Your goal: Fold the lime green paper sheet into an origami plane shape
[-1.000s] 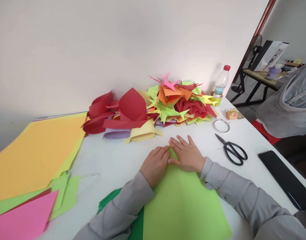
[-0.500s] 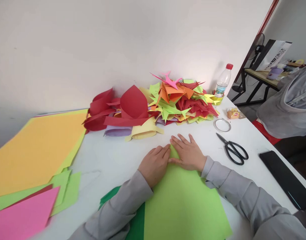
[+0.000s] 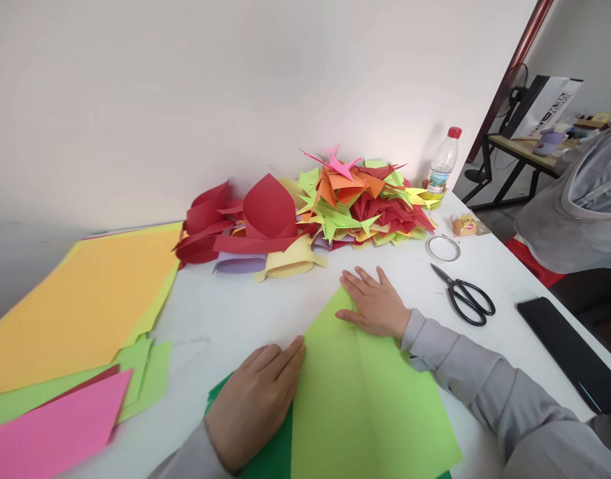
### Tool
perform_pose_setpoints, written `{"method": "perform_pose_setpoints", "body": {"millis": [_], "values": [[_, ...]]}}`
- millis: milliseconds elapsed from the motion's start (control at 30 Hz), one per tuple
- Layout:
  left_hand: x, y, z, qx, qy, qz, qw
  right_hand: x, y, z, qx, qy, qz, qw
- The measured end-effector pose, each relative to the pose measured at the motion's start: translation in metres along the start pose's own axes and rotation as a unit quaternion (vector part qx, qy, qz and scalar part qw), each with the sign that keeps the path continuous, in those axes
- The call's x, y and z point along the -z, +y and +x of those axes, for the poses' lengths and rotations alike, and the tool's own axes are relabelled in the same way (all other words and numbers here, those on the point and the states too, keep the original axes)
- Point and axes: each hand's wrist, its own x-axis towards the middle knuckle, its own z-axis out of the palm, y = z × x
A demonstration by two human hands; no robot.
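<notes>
A light green paper sheet (image 3: 365, 399) lies folded to a point on the white table (image 3: 235, 313) in front of me, with a crease down its middle. My right hand (image 3: 375, 303) lies flat with fingers spread on the paper's pointed top, pressing it down. My left hand (image 3: 258, 399) rests flat along the paper's left edge, fingers stretched toward the fold, over a dark green sheet (image 3: 270, 459) underneath.
A heap of folded paper shapes (image 3: 355, 199) and red curled paper (image 3: 255, 219) sits at the back. Large orange sheets (image 3: 80, 299) and a pink sheet (image 3: 50, 432) lie left. Scissors (image 3: 465, 299), a tape roll (image 3: 442, 248), a bottle (image 3: 442, 163) and a black phone (image 3: 570, 352) lie right.
My left hand has slid back and down along the paper's left edge, away from the tip, uncovering the crease. My right hand has stayed on the tip.
</notes>
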Motion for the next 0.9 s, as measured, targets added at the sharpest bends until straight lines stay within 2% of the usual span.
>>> {"method": "perform_pose_setpoints", "body": {"millis": [133,267,333,433,567,733,900], "values": [[0.01,-0.001,0.001,0.009,0.008,-0.024,1.0,0.0,0.001,0.0,0.0,0.003,0.004,1.0],[0.014,-0.01,0.022,0.028,-0.039,-0.017,0.999,-0.001,0.002,0.001,0.004,0.004,0.01,1.0],[0.006,-0.014,0.037,0.034,-0.031,-0.007,0.999,-0.002,0.002,0.001,0.006,0.003,0.013,1.0],[-0.018,-0.011,0.057,0.036,0.023,-0.017,0.999,-0.002,0.003,0.001,0.008,0.007,0.012,1.0],[-0.047,-0.002,0.066,0.06,0.052,-0.012,0.997,-0.001,0.004,0.001,0.004,0.007,0.031,0.999],[-0.053,0.001,0.062,0.058,0.069,-0.012,0.996,0.001,0.009,0.006,-0.039,0.013,0.108,0.993],[-0.054,0.0,0.062,0.061,0.058,-0.013,0.996,0.006,0.019,0.019,-0.115,0.098,0.161,0.975]]}}
